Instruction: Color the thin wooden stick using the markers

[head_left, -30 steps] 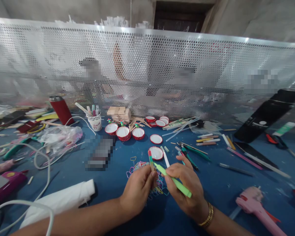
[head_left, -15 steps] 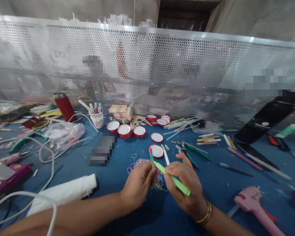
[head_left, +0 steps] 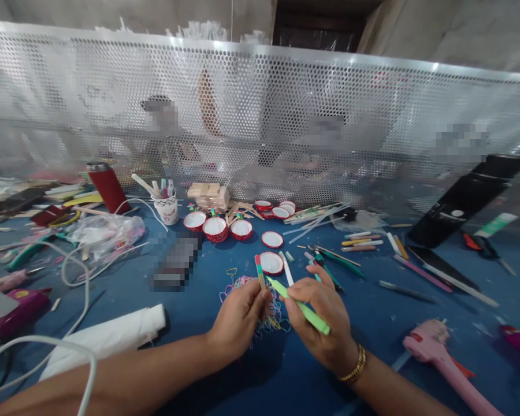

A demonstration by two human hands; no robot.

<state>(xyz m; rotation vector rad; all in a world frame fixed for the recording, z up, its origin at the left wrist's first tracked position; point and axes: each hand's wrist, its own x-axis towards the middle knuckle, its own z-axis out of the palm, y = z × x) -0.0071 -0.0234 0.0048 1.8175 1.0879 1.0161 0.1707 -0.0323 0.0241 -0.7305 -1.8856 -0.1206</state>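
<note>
My left hand (head_left: 239,312) grips a small wooden popsicle stick (head_left: 259,269) upright; its top is coloured red, with green below and bare wood lower down. In my right hand (head_left: 323,318) is a light-green marker (head_left: 305,312), held like a pen. The marker's tip points at the stick and lies just to its right, close to the green band; whether they touch I cannot tell. Beneath my hands spreads a heap of colourful rubber bands (head_left: 277,318). Just beyond the stick lies a round white lid with a red rim (head_left: 272,263), beside a white pen (head_left: 286,269).
Red-rimmed cups (head_left: 215,229) stand farther back near stacked wooden sticks (head_left: 208,194). A phone (head_left: 177,260) and a white roll (head_left: 108,338) lie left. Pliers (head_left: 338,261), a pink glue gun (head_left: 433,346) and a black bottle (head_left: 463,202) are right. A perforated metal panel (head_left: 242,127) closes the back.
The marker tip has drawn slightly away from the stick, and a small gap shows between them. The whole view has shifted a little; both hands keep their holds.
</note>
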